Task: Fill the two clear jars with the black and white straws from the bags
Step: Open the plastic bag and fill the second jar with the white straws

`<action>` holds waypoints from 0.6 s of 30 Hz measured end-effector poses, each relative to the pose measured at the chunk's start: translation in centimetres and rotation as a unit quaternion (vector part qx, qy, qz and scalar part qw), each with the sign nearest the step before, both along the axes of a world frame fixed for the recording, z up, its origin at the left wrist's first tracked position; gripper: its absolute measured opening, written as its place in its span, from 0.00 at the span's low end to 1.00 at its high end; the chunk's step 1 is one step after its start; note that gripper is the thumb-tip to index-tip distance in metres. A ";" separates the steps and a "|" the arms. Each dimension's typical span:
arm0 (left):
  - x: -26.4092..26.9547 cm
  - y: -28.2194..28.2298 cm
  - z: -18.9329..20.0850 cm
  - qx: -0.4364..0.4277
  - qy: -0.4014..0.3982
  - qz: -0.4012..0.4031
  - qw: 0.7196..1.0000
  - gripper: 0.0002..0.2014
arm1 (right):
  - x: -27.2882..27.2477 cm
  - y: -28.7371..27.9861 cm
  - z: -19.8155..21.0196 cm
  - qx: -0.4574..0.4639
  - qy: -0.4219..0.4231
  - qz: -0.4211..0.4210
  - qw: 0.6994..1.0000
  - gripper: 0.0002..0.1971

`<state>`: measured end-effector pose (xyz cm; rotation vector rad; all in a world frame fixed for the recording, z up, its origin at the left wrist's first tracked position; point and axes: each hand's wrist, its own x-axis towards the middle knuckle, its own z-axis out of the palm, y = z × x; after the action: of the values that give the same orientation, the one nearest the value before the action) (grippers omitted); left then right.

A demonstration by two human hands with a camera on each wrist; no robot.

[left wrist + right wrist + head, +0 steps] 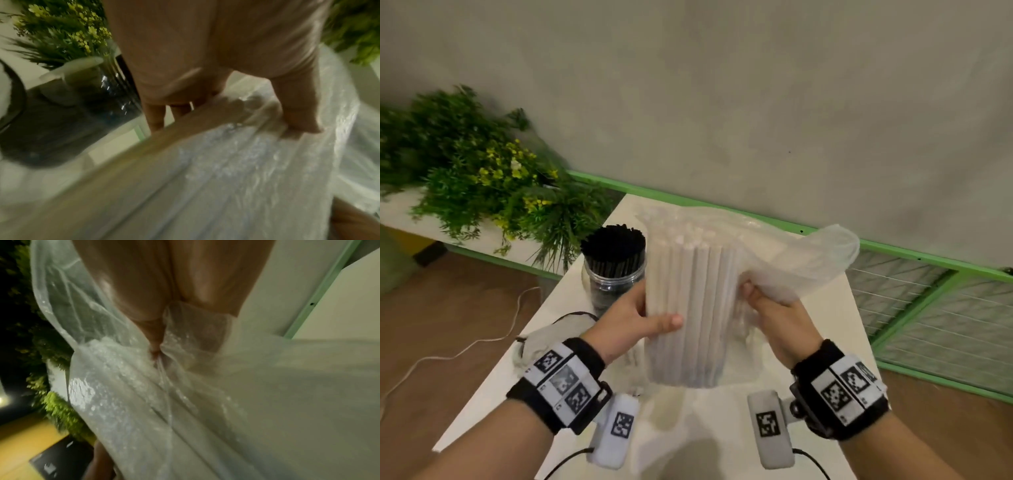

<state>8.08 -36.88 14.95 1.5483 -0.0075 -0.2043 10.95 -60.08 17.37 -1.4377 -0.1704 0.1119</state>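
White straws (690,308), bundled upright over the white table (722,428), sit in your grasp: your left hand (630,320) wraps them, your right hand (779,317) pinches the clear bag (801,253). Leftward: foliage (482,171), then jar (613,284) of black straws (613,248); grey wall (756,102) behind.

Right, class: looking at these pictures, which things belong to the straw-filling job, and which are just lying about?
Part of the job:
- white straws, gripped by the left hand
- clear bag, pinched by the right hand
- jar packed with black straws

Just lying about:
- plants
- cable on the floor
- green fence
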 end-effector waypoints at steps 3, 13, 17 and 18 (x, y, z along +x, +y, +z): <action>0.0 2.8 1.4 0.019 -0.011 0.041 0.999 0.31 | -0.3 2.9 0.4 -0.038 -0.034 0.046 0.998 0.13; -0.7 11.9 2.4 0.080 -0.014 0.059 0.995 0.22 | -1.3 12.5 0.7 -0.128 -0.067 0.078 0.986 0.16; -1.1 14.5 -0.4 0.120 0.024 0.057 0.991 0.24 | -1.0 14.7 -3.0 -0.160 -0.003 0.029 0.987 0.12; -1.4 14.8 -1.7 0.132 0.040 0.059 0.989 0.23 | -0.9 15.0 -4.4 -0.198 0.012 0.025 0.980 0.11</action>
<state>6.71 -22.08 13.22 1.7964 0.1811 -0.1784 10.01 -45.11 12.93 -1.8280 -0.1709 0.2136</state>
